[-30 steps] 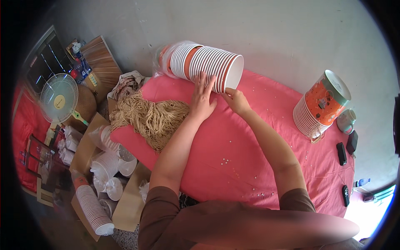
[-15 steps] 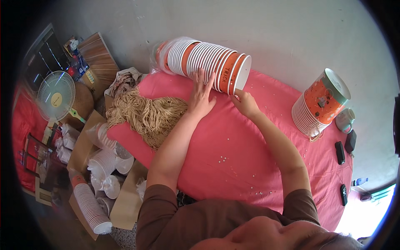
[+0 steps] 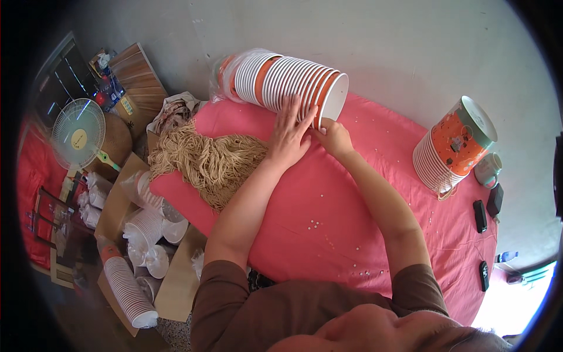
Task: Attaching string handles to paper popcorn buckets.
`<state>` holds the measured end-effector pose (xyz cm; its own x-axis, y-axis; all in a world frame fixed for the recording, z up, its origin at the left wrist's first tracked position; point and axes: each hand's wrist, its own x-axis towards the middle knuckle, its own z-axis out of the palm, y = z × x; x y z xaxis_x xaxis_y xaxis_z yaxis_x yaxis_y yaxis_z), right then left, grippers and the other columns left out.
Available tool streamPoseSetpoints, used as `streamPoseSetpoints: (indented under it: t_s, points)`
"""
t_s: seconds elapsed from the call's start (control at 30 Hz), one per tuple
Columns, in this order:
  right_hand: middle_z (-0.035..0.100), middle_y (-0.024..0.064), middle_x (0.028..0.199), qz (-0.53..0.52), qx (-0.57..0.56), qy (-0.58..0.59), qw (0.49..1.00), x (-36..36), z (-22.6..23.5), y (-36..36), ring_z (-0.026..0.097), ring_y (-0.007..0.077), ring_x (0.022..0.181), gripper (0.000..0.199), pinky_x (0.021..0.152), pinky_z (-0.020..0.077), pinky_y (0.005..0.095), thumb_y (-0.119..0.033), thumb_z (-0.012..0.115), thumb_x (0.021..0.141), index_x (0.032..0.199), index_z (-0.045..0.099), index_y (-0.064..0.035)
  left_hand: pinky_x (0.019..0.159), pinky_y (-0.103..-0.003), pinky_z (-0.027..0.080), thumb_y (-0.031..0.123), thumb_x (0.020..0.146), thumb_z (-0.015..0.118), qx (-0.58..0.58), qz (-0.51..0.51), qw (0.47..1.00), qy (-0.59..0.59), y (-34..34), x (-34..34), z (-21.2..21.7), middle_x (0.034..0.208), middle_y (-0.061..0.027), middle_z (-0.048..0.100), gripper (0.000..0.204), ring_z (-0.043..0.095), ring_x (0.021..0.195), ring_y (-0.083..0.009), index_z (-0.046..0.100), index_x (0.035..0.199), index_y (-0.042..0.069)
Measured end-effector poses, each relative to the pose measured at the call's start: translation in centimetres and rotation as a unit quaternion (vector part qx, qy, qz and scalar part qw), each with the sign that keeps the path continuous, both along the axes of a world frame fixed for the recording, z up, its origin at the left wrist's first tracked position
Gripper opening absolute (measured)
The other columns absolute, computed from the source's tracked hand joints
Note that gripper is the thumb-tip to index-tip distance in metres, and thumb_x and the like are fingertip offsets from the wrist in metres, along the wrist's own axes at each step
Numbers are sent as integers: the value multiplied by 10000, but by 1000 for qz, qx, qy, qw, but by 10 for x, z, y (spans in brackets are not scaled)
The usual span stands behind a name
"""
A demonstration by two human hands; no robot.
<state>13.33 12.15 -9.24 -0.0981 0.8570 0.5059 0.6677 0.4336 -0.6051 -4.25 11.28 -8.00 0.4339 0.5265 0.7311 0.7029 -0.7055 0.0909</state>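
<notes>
A grey wall (image 3: 375, 53) fills the top of the view, and against it lies a broad pink cloth-covered surface (image 3: 328, 217) that takes up the middle and runs down toward four o'clock.

At twelve o'clock on that cloth a long nested stack of orange-and-white paper cups (image 3: 287, 79) lies on its side, its open white mouth turned toward one o'clock and its far end in clear plastic wrap at eleven o'clock.

The left hand (image 3: 288, 134) lies flat with fingers spread over the near side of the stack, just below its last few rims. The right hand (image 3: 333, 136) sits just beside it at the stack's mouth, fingers curled against the lower edge of the outermost cup; whether they pinch that rim cannot be told. So the stack lies directly above both hands, touching both.

At ten o'clock from the hands a heap of tan twine (image 3: 205, 161) spreads over the cloth's left end.

At three o'clock a second, upright stack of cups (image 3: 451, 146) stands well apart from the hands.

At eight o'clock, off the cloth, cardboard boxes (image 3: 176, 281) hold loose white cups (image 3: 146, 229).

At nine o'clock stands a small fan (image 3: 77, 134).

Two dark remotes (image 3: 480, 216) lie near the cloth's right edge.
</notes>
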Motion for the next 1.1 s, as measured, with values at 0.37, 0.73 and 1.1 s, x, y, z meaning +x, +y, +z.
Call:
streamPoseSetpoints:
  t_s: [0.37, 0.73, 1.1]
  points:
    - [692, 201, 849, 3, -23, -64, 998, 62, 42, -56, 675, 381, 791, 172, 708, 533, 460, -175, 688, 858, 986, 696, -60, 1183, -513, 289, 29, 722, 751, -25, -7, 1000, 5, 1, -5, 1, 1628, -179, 101, 940, 146, 1481, -443, 310, 1536, 193]
    - [641, 217, 753, 67, 52, -116, 990, 80, 113, -143, 647, 398, 722, 76, 607, 502, 470, -69, 631, 854, 890, 589, -16, 1159, -503, 264, 93, 846, 659, -5, -88, 984, -152, -25, 13, 11, 1561, -199, 289, 639, 249, 1460, -392, 422, 1439, 79]
    - [624, 132, 754, 192, 17, -252, 948, 76, 130, -190, 638, 355, 717, 88, 609, 488, 454, -47, 625, 840, 920, 598, -24, 1065, -366, 399, 390, 1077, 259, -346, -296, 773, -442, -32, 25, 17, 1310, -144, 593, 549, 554, 1219, -230, 516, 1343, -15]
